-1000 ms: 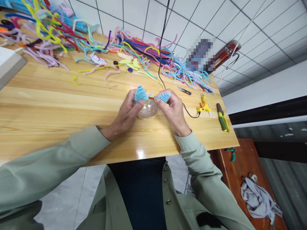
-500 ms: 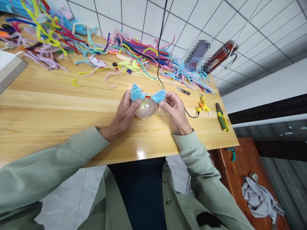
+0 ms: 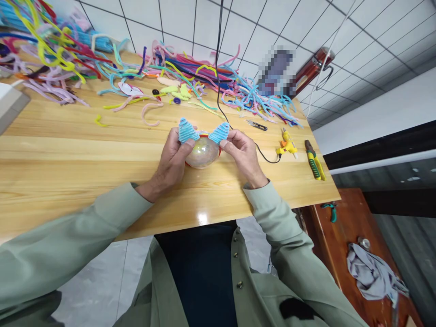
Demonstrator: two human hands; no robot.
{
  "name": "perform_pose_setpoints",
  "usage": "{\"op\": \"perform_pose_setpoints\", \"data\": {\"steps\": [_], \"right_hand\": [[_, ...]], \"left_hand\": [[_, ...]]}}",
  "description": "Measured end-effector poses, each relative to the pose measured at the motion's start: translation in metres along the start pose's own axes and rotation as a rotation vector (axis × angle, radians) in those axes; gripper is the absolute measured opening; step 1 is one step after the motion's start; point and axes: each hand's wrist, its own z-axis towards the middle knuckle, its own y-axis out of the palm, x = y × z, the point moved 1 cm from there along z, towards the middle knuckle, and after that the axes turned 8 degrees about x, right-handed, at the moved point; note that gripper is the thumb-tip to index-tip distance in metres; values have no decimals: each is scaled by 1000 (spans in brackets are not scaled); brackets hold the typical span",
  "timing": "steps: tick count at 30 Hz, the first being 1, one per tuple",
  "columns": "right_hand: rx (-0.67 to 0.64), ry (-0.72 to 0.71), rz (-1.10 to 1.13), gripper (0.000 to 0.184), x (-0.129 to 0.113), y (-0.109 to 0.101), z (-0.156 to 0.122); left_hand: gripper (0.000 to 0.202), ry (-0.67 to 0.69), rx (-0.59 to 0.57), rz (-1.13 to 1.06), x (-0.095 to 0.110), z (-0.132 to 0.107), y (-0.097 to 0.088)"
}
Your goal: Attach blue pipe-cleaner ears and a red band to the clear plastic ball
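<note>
A clear plastic ball (image 3: 201, 153) with two blue pipe-cleaner ears sits between my hands above the wooden table (image 3: 68, 150). My left hand (image 3: 170, 161) wraps round the ball's left side, thumb on the left blue ear (image 3: 186, 130). My right hand (image 3: 242, 155) pinches the right blue ear (image 3: 220, 133) between thumb and fingers. A red and yellow band shows between the ears.
Heaps of coloured pipe cleaners (image 3: 204, 79) cover the table's far side. A black cord (image 3: 218, 59) runs to a yellow glue gun (image 3: 286, 146). Snips (image 3: 256, 124) and green-handled pliers (image 3: 314, 160) lie at the right. A brown side table (image 3: 344, 227) holds a grey cloth (image 3: 373, 274).
The ball and both hands have shifted slightly left and away from me. My right hand moved from covering the right ear to pinching its outer edge.
</note>
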Motion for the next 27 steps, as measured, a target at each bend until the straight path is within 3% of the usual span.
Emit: {"op": "perform_pose_setpoints", "data": {"steps": [11, 20, 27], "right_hand": [[29, -70, 4, 43, 6, 8, -1], [79, -35, 10, 45, 3, 23, 2], [71, -3, 7, 41, -1, 23, 0]], "left_hand": [[55, -6, 29, -81, 2, -2, 2], [46, 27, 33, -68, 1, -6, 4], [44, 31, 30, -47, 2, -6, 4]]}}
